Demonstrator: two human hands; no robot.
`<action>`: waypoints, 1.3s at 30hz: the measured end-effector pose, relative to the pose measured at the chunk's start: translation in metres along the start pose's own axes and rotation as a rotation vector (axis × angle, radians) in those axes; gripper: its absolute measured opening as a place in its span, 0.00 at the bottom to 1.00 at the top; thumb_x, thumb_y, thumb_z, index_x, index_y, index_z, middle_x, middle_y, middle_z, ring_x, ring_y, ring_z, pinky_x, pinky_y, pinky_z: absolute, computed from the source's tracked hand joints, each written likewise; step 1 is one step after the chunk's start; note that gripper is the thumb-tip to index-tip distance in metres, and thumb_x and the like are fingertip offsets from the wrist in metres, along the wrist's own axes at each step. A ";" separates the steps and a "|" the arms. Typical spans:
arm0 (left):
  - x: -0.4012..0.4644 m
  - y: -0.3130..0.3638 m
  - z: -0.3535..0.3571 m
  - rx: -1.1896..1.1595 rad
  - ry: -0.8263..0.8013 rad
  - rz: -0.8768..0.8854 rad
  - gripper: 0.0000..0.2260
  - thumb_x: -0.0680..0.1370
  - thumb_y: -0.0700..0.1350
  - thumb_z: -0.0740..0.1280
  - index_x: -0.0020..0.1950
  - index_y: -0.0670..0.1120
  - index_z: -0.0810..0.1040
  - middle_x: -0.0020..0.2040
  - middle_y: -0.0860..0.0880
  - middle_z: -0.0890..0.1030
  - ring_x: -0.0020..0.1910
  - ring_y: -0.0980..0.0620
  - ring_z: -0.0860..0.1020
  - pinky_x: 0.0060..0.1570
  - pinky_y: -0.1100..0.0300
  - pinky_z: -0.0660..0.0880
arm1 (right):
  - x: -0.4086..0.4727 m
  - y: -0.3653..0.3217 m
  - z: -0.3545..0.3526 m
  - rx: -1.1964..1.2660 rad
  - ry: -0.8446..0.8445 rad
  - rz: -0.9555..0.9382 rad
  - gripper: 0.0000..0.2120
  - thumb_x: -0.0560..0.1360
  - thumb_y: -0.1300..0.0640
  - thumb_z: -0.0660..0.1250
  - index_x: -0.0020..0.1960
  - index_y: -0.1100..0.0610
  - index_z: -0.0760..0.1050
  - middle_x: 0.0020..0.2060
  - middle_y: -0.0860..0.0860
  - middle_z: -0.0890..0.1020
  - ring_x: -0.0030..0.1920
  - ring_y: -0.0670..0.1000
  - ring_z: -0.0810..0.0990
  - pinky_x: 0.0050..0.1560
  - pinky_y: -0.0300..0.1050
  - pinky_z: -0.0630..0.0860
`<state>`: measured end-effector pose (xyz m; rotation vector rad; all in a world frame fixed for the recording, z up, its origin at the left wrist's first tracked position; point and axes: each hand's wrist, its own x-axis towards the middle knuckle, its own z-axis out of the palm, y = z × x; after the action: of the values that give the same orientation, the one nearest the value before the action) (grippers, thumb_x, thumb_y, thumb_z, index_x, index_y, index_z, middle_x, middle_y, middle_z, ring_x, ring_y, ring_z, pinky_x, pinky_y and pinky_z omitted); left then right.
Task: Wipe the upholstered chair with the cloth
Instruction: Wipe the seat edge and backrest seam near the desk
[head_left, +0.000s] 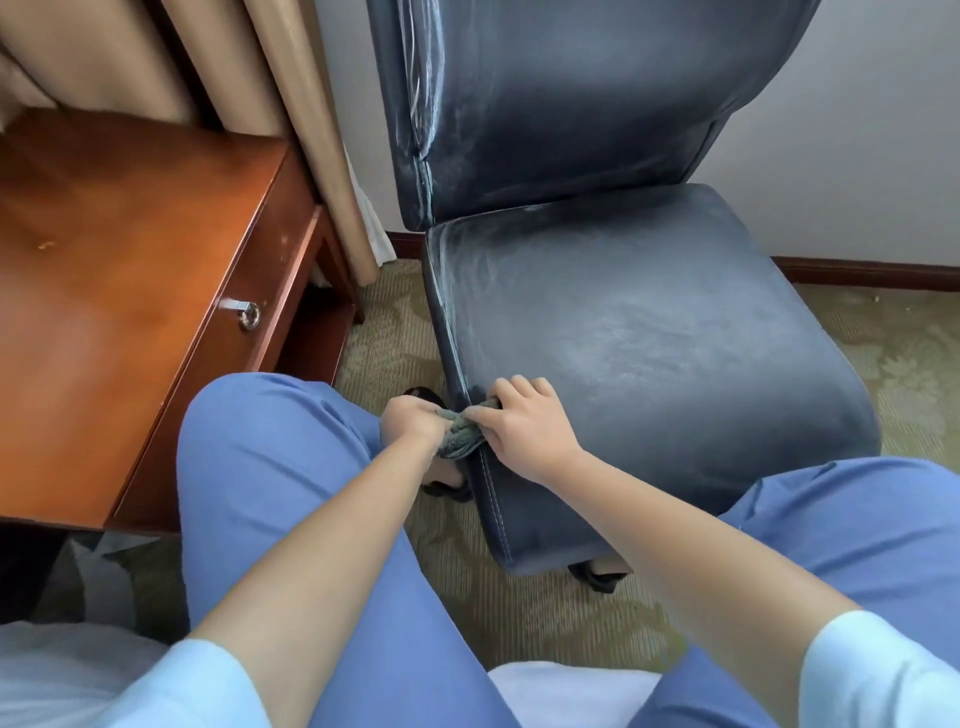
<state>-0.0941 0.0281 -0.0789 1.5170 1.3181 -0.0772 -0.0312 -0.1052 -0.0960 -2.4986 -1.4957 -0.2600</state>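
A dark blue upholstered chair (639, 332) stands before me, its seat and back streaked with pale marks. A bunched grey-green cloth (460, 430) sits at the seat's front left corner. My left hand (413, 423) grips the cloth's left side, just off the chair's edge. My right hand (524, 423) holds the cloth's right end with curled fingers and rests on the seat corner. Most of the cloth is hidden between the two hands.
A reddish wooden desk (119, 291) with a ring-pull drawer stands close on the left. Beige curtains (249, 78) hang behind it. My knees in blue trousers (291, 467) flank the chair. Patterned green carpet (395, 332) covers the floor.
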 end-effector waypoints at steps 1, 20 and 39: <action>0.006 0.002 0.001 -0.005 -0.002 0.006 0.13 0.73 0.33 0.70 0.31 0.46 0.77 0.30 0.51 0.76 0.30 0.55 0.73 0.32 0.62 0.71 | 0.005 0.002 0.002 -0.001 -0.001 0.004 0.13 0.71 0.55 0.60 0.46 0.46 0.82 0.35 0.50 0.73 0.35 0.55 0.72 0.38 0.46 0.57; 0.003 0.004 0.009 0.076 -0.100 0.168 0.16 0.81 0.42 0.57 0.67 0.46 0.75 0.63 0.48 0.78 0.57 0.46 0.77 0.59 0.53 0.73 | 0.043 0.016 0.003 0.050 -0.009 0.045 0.14 0.71 0.55 0.57 0.46 0.50 0.81 0.38 0.50 0.77 0.36 0.55 0.73 0.38 0.45 0.60; 0.008 0.005 0.030 0.180 0.246 0.504 0.11 0.79 0.41 0.64 0.60 0.42 0.80 0.58 0.45 0.79 0.56 0.46 0.77 0.53 0.61 0.68 | 0.045 0.032 0.011 -0.050 0.135 0.012 0.10 0.74 0.52 0.60 0.44 0.51 0.80 0.39 0.51 0.77 0.35 0.54 0.73 0.37 0.45 0.60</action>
<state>-0.0714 0.0131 -0.0936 2.0229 1.0988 0.3297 0.0186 -0.0791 -0.0983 -2.4720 -1.4380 -0.4598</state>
